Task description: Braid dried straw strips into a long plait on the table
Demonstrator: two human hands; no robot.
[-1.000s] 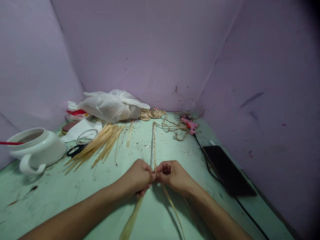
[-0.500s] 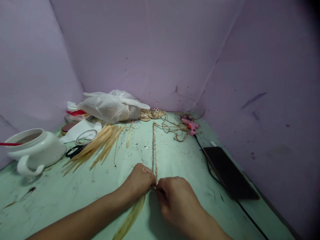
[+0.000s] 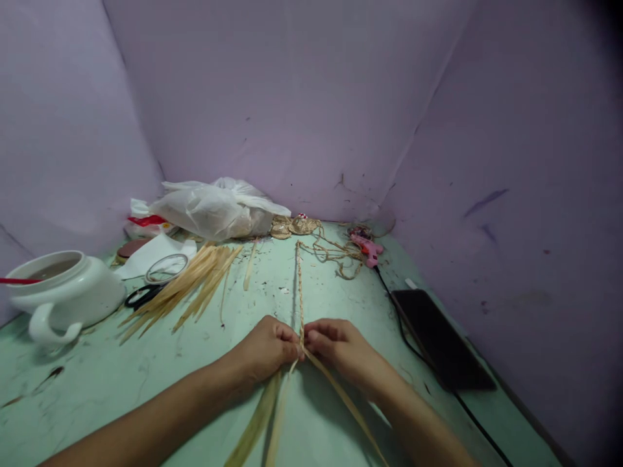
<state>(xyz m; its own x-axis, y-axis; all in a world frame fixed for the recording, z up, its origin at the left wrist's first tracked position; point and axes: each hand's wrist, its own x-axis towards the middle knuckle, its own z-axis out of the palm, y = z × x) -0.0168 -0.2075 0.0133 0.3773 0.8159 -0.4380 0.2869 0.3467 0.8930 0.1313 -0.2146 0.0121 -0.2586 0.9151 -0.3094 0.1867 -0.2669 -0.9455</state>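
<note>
A thin braided cord (image 3: pixel 300 285) of straw-coloured strips runs toward me from the far part of the table, pulled straight. At its near end, the fingers of my left hand (image 3: pixel 270 347) are closed on the braid. My right hand (image 3: pixel 341 350) pinches at the same spot from the other side, its fingertips touching the braid. Below my left hand hang a wide greenish strip (image 3: pixel 256 421) and a paler narrow strip (image 3: pixel 278 425). Another flat strip (image 3: pixel 345 399) slants down under my right hand. The exact hold of the fingertips is partly hidden.
On the left stand a white pot (image 3: pixel 73 292), black-handled scissors (image 3: pixel 141 296), a tape roll (image 3: pixel 167 268) and loose dry strips (image 3: pixel 195 279). A plastic bag (image 3: pixel 214 207) lies behind. To the right are a pink glue gun (image 3: pixel 368 250), its black cable (image 3: pixel 402 324) and a dark phone (image 3: pixel 442 340).
My right hand turned down over the braid's end and drew nearer to me, then moved back up with its fingers showing. The loose strips now lie spread differently below the hands.
</note>
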